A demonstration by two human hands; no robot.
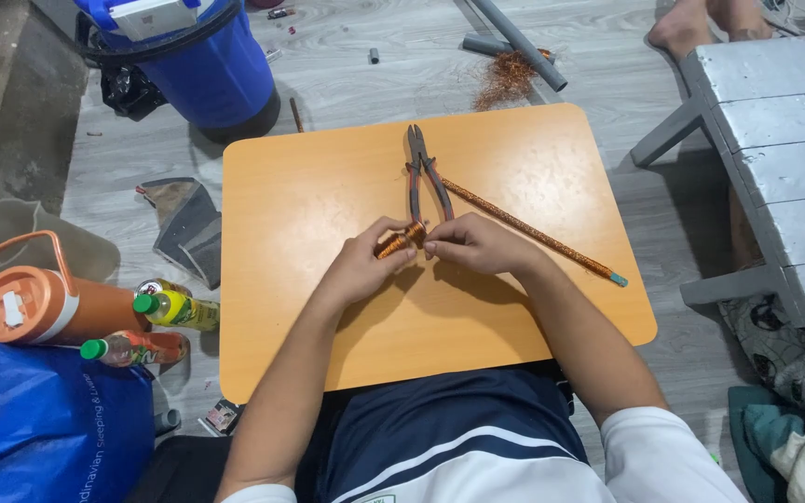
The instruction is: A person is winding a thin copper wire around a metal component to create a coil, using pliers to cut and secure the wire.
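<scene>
Over the middle of a small orange table (291, 205), my left hand (365, 265) grips a small coil of copper wire (401, 240). My right hand (472, 244) meets it from the right, fingertips pinched at the coil's end. Just beyond my hands lie dark pliers (424, 177) with the jaws pointing away from me. A long thin glittery stick with a teal tip (538, 233) lies diagonally to the right of the pliers.
On the floor to the left are an orange jug (39, 303), two bottles (156, 326), a blue bag (39, 428) and a blue bucket (207, 65). Grey pipes (519, 42) and loose copper wire (507, 79) lie beyond the table. A white bench (775, 140) stands right, another person's feet (710, 20) behind it.
</scene>
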